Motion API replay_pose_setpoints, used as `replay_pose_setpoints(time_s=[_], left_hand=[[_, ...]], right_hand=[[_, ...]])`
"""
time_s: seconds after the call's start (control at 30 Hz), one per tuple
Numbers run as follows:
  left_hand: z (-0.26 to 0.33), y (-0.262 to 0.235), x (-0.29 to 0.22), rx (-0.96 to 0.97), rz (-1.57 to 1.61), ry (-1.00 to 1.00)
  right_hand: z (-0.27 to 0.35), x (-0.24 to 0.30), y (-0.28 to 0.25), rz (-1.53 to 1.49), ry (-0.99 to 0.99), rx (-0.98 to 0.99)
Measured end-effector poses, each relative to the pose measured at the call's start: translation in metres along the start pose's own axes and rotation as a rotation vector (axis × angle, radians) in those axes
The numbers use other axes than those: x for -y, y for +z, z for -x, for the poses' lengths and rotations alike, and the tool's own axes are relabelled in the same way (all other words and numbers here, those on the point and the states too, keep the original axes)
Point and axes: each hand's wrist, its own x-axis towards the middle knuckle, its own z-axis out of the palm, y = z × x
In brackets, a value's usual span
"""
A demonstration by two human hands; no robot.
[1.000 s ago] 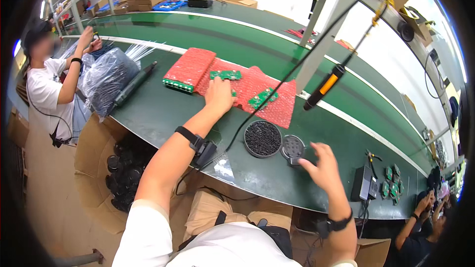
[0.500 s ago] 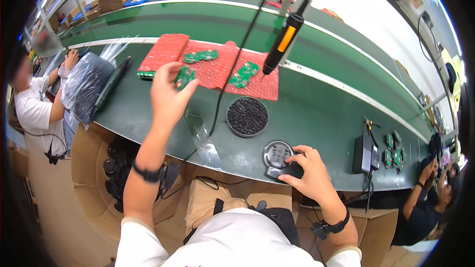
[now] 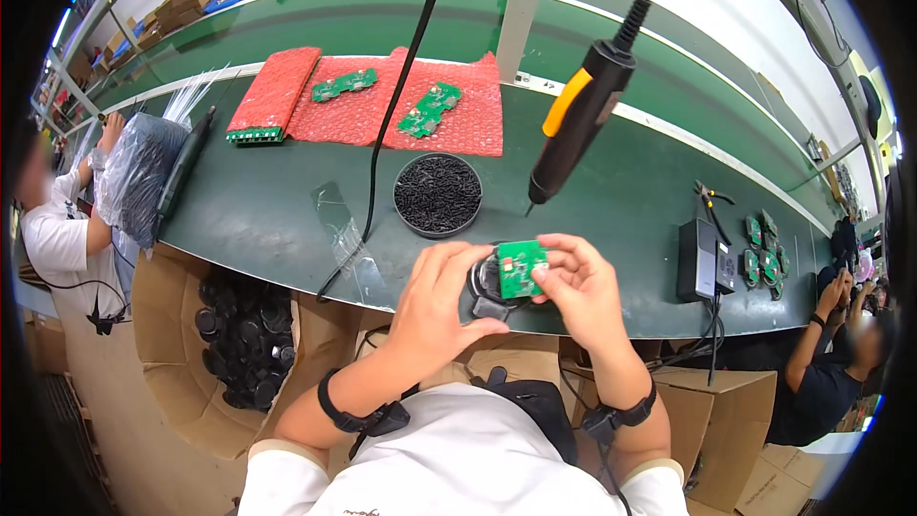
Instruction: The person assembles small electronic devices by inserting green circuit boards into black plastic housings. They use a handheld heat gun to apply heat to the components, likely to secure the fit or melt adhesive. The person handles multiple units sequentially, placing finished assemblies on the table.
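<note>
My left hand (image 3: 435, 306) grips a round black housing (image 3: 487, 291) at the near edge of the green bench (image 3: 621, 201). My right hand (image 3: 578, 291) pinches a small green circuit board (image 3: 521, 269) and holds it on top of that housing. Both hands meet just in front of my chest. A round black dish of dark screws (image 3: 437, 194) sits right behind them. An orange and black electric screwdriver (image 3: 581, 119) hangs on its cable above the bench, tip pointing down beside the dish.
Red bubble-wrap sheets (image 3: 382, 105) with two more green boards (image 3: 430, 107) lie further back. A black power box (image 3: 702, 260) and several small green parts (image 3: 767, 250) sit to the right. An open carton of black housings (image 3: 234, 334) stands below left. Other people work at both sides.
My left hand came back from the red sheets with a green board. Both hands have joined at the bench edge, and the board now rests on the black housing.
</note>
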Motion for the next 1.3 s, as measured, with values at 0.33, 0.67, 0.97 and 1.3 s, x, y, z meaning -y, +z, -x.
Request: replay_pose_setpoints(time_s=[0.33,0.67,0.97,1.3], left_hand=[[0.015,0.019,-0.005,0.145,-0.185,0.087],[-0.025,0.017,-0.005,0.147,0.317,-0.243],[0.004,0.005,0.018,0.306,-0.094,0.202],[0.005,0.013,0.021,0.106,-0.043,0.207]], right_hand=[[0.004,0.005,-0.025,-0.039,-0.022,0.029],[0.007,0.004,-0.008,0.086,0.033,0.058],[0.009,-0.024,-0.007,0.445,-0.113,-0.059],[0.016,0.000,-0.016,0.855,-0.603,0.047]])
